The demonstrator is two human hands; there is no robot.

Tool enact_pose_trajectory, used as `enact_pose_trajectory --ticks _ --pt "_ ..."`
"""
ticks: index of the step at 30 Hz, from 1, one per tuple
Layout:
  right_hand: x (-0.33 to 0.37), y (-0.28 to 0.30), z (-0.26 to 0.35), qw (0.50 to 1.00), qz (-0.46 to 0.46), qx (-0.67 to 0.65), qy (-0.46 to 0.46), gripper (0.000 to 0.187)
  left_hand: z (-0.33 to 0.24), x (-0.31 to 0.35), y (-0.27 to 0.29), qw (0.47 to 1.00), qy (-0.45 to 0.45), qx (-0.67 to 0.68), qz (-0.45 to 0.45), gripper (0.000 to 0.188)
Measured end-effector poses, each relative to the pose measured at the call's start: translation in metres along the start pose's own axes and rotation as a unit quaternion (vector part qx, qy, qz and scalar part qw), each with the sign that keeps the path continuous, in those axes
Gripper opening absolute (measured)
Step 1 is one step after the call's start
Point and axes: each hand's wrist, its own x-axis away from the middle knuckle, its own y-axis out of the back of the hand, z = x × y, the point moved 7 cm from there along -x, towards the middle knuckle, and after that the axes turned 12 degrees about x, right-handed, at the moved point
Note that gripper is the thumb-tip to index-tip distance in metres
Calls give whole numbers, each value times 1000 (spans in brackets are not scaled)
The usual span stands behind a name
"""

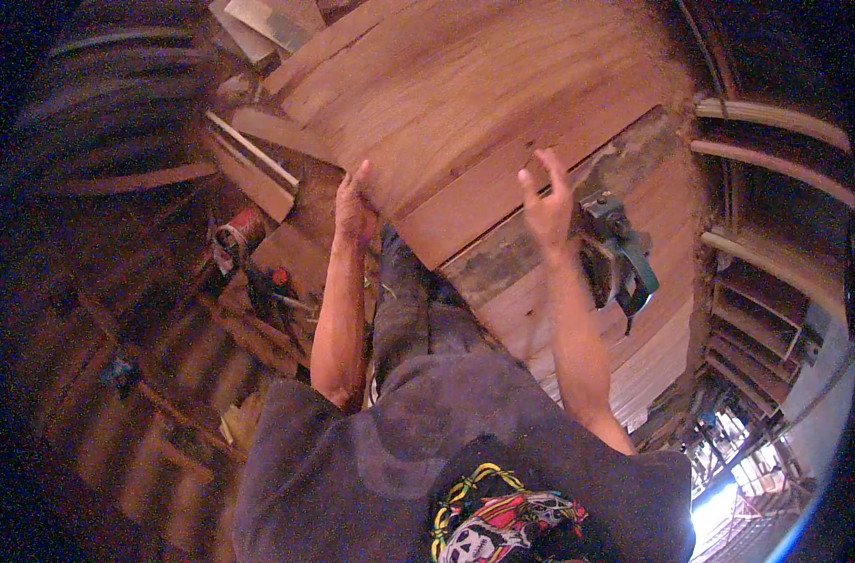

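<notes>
A wide reddish-brown wooden board [446, 84] lies in front of me. At its near left edge is my left hand [354, 208], closed, with one digit pointing forward along the wood. The other fingers are curled and partly hidden, seemingly round the board's edge. Above the right part of the board, my right hand [548, 202] is raised and slightly blurred. Its fingers are apart and nothing is in them. Just right of that hand rests a green and black power tool [620, 249] on pale planks [578, 328].
Left of my left arm are a red can [240, 235], a board offcut [254, 169] and assorted tools in dim clutter. Curved-looking timber lengths [775, 122] line the right side. More wood pieces [268, 23] lie at the far left. Bright daylight enters at lower right.
</notes>
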Motion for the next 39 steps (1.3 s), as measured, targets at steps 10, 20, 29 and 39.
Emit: enact_pose_trajectory --ticks 10,20,29,39 --pt "63 -2 -1 991 109 -73 18 35 34 22 -22 999 22 -8 -43 38" --pt "61 22 -27 984 143 -104 -22 33 50 43 0 984 -18 -159 -77 49" --pt "51 30 -36 983 150 -106 -13 32 97 90 15 980 22 -183 -73 55" --pt "26 24 -52 989 75 126 -17 69 120 86 -43 988 -80 -118 -65 60"
